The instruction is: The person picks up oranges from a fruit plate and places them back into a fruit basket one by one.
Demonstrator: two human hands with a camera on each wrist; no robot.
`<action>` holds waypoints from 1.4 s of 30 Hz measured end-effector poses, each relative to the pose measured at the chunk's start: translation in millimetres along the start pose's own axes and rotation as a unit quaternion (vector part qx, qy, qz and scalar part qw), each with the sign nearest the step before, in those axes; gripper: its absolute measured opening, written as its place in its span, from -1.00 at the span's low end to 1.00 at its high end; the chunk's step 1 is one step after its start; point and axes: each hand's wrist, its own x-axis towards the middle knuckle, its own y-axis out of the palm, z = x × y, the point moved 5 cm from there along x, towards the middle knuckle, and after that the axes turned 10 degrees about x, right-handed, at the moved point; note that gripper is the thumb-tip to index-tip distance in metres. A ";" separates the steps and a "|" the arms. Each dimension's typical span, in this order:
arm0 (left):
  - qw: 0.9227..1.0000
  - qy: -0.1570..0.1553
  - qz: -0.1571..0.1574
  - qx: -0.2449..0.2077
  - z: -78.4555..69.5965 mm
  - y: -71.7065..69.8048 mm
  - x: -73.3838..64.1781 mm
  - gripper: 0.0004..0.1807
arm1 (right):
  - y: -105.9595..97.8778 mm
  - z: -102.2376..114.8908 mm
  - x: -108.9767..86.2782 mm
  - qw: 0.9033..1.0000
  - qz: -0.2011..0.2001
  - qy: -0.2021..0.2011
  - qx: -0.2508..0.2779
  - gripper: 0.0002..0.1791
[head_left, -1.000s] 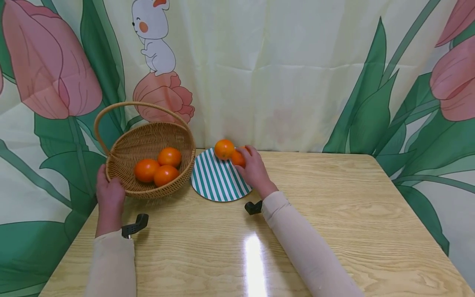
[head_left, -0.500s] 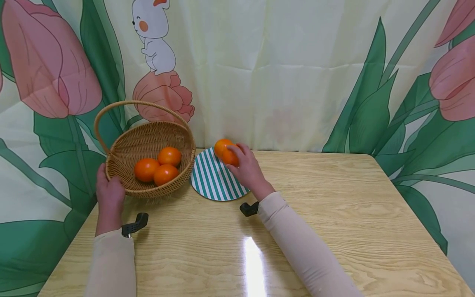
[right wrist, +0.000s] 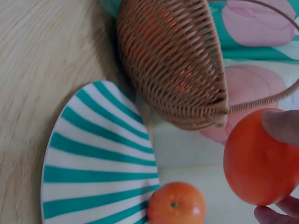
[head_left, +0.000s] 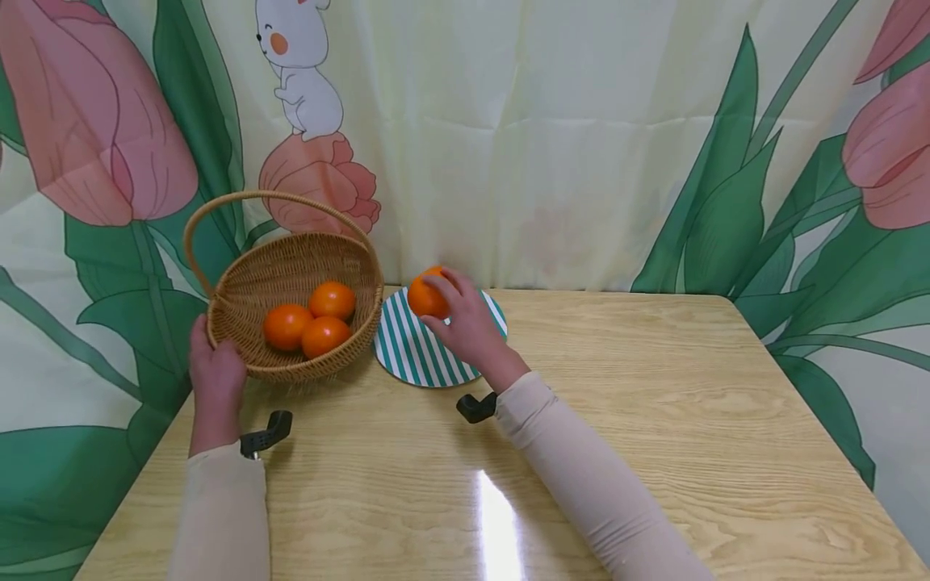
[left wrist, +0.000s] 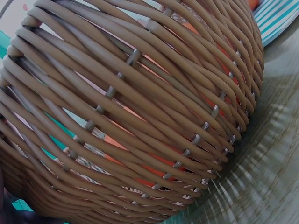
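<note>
My right hand point(head_left: 468, 319) pinches an orange point(right wrist: 259, 161) between thumb and fingers, above the far part of a round mat point(right wrist: 100, 161) with green and white stripes. On the mat's edge in the right wrist view sits a second orange point(right wrist: 176, 204), hidden in the head view behind the held one. At the left, my left hand point(head_left: 218, 371) grips the near-left rim of a wicker basket point(head_left: 291, 258), which leans so its mouth faces me. Inside the basket lie 3 oranges point(head_left: 325, 336). Through the weave in the left wrist view, only patches of them show.
The basket's tall arched handle point(head_left: 279, 196) rises over its mouth. Behind the wooden table point(head_left: 617, 403) hangs a curtain point(head_left: 567, 161) printed with tulips and a rabbit, close to the back edge. The basket stands right beside the striped mat.
My right hand has taken the orange leftward over the mat, from beside the other orange to in front of it. The left hand and basket stay in place.
</note>
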 end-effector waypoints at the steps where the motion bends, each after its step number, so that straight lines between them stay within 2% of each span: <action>1: 1.000 -0.003 0.000 0.000 0.5 0.2 0.1 -0.30 | 0.7 2.9 0.5 1.000 0.002 -0.003 0.003 -0.40; 6: 1.000 -0.012 0.000 0.000 1.1 0.7 -0.9 -0.30 | 3.5 16.5 3.5 1.000 0.006 -0.016 0.009 -0.41; 16: 1.000 0.001 0.003 0.005 -0.9 0.3 -2.3 -0.30 | 10.5 39.7 9.4 0.999 0.004 -0.050 0.010 -0.39; 23: 0.999 0.025 -0.025 0.012 0.0 -2.1 -1.3 -0.31 | 19.3 54.8 13.3 0.998 0.001 -0.064 -0.002 -0.39; 25: 0.999 0.025 -0.023 0.011 0.3 -1.9 -1.1 -0.31 | 21.8 58.4 14.5 0.998 0.003 -0.067 0.002 -0.38; 37: 1.000 0.016 -0.013 0.014 2.7 -1.6 0.7 -0.32 | 37.6 72.2 22.9 0.996 0.011 -0.092 0.002 -0.38; 42: 1.000 0.017 -0.013 0.014 2.3 -1.9 0.2 -0.32 | 44.0 73.1 24.9 0.996 0.022 -0.087 -0.003 -0.38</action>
